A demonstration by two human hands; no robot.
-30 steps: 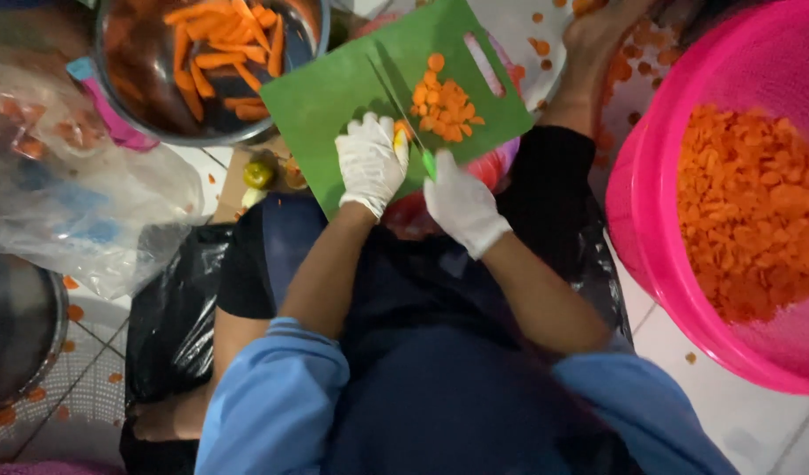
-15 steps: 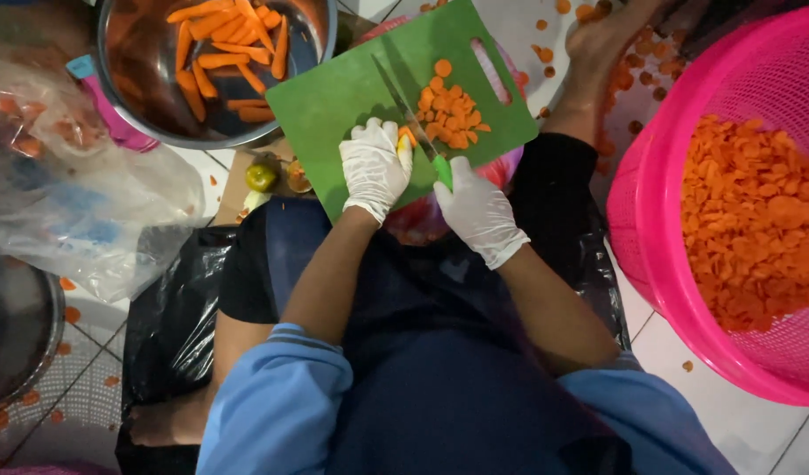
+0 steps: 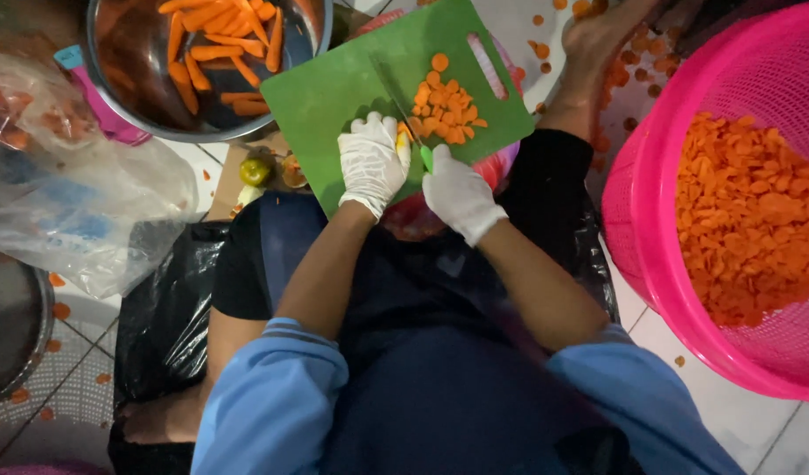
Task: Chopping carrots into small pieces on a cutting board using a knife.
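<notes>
My lap's nearest, blue sleeves & dark apron, black bag (image 3: 171, 325) spread under my legs on the tile floor (image 3: 74, 352). L hand (image 3: 372, 164), white glove, fingers curled down tight on a carrot (image 3: 404, 134) at the near edge of the board (image 3: 334, 88), only a bit of orange showing past the fingertips. R hand (image 3: 458, 191), also gloved, closed round the green handle of a knife (image 3: 402, 107); blade runs away from me across the board, right beside the L fingertips, can't tell if the edge touches the carrot. Both hands just beside each other, nearly touching.

Green board sits tilted over my knees. Pile of slices (image 3: 444, 110) on it just past the blade, R of centre. Slot handle at the board's far R end.

To my R a big pink basket (image 3: 659, 255), holding a heap of cut carrot rounds. To my L a clear plastic bag (image 3: 79, 211), crumpled, w/ a small green fruit (image 3: 255, 170) near the board's L corner. Rim of a metal pan (image 3: 17, 325) at far L.

Further out, steel bowl (image 3: 206, 66) w/ whole peeled carrots, touching the board's far L edge. Stray slices on the floor far R, by someone's bare foot (image 3: 598, 44)
</notes>
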